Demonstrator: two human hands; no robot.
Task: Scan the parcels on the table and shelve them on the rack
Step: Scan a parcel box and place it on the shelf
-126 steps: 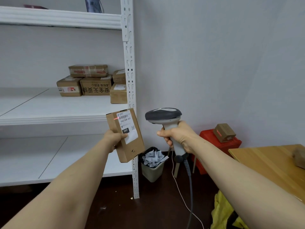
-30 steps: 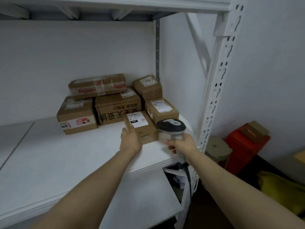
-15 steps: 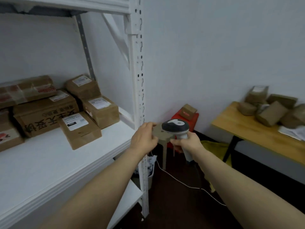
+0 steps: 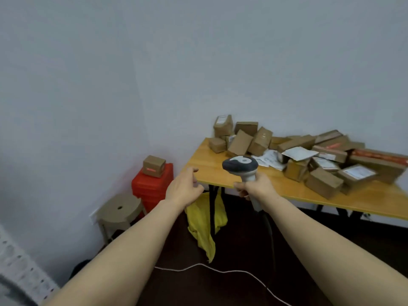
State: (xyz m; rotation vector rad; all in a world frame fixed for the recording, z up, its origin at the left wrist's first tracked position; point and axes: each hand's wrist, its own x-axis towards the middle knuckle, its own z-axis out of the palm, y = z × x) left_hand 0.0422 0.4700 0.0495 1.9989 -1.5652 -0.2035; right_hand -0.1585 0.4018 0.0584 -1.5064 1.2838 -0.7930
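Head view: your left hand (image 4: 183, 188), empty w/ fingers loosely curled, hovers at the table (image 4: 212, 166) corner, center frame. Parcels (image 4: 309, 155) lie heaped up-right of it, the pile running left-to-right. Your right hand (image 4: 254, 186) is nearer but grips the scanner (image 4: 240, 165) upright, so the left likely picks.

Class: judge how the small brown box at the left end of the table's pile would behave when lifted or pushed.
The small brown box looks like stiff cardboard, so it probably keeps its shape. Being squat and flat-sided, it should slide on the table, not roll. Probably light, given its size.
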